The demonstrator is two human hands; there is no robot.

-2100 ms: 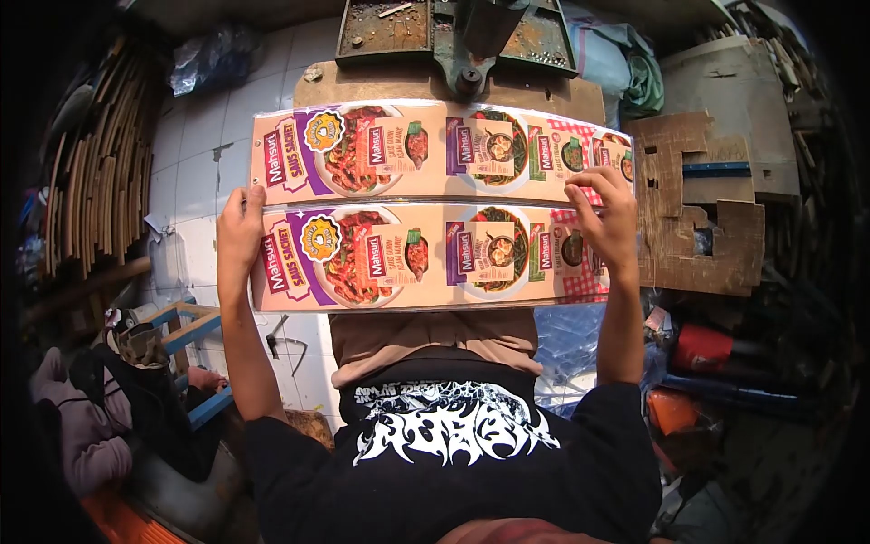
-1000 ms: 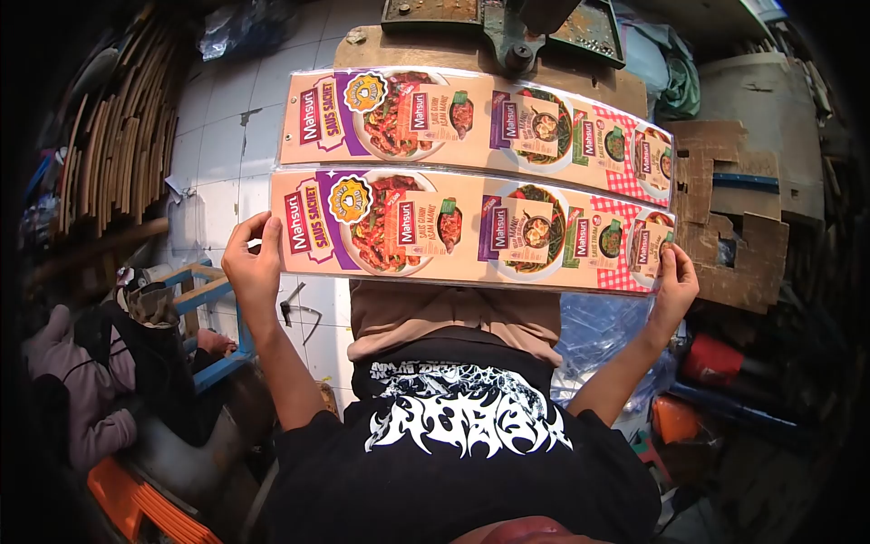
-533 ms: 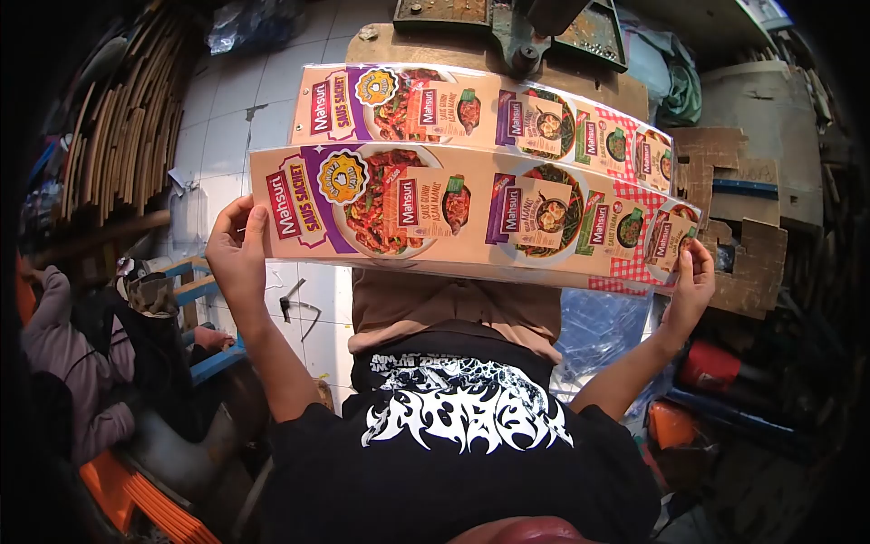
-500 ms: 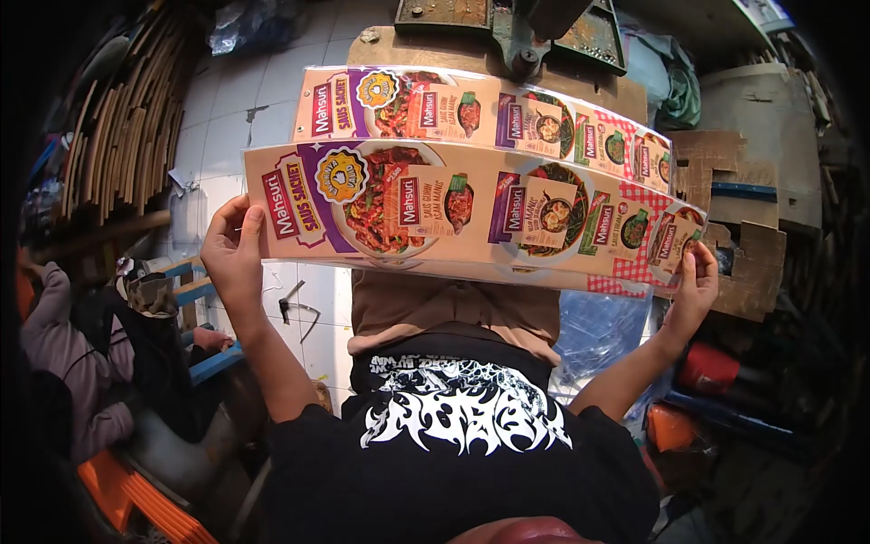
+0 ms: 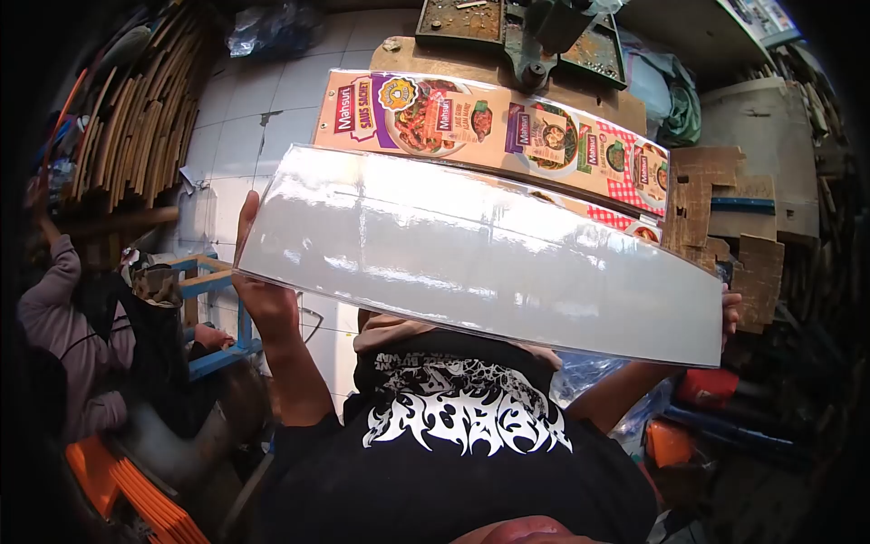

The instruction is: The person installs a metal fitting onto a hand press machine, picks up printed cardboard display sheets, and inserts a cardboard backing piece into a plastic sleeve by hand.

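Observation:
A long panel (image 5: 480,258) with its plain, glossy white side up is held across my lap in both hands. My left hand (image 5: 265,281) grips its left end, the fingers partly under the panel. At the right end, my right hand (image 5: 730,313) shows only fingertips along the edge, the rest being hidden beneath. Beyond lies a printed Mahsuri panel (image 5: 494,131), face up on the wooden board (image 5: 399,60). Part of another printed face (image 5: 612,218) shows between the two.
A green metal machine (image 5: 535,68) with trays of small parts stands behind the board. Cut cardboard (image 5: 707,195) lies at the right, and cardboard strips (image 5: 136,136) are stacked at the left. Another person's sleeve (image 5: 59,308) shows at the left, near a blue frame (image 5: 227,361).
The nearer panel, printed side up before, now shows its white back and sits closer to my body. My hands have shifted lower with it. The farther printed panel remains on the board.

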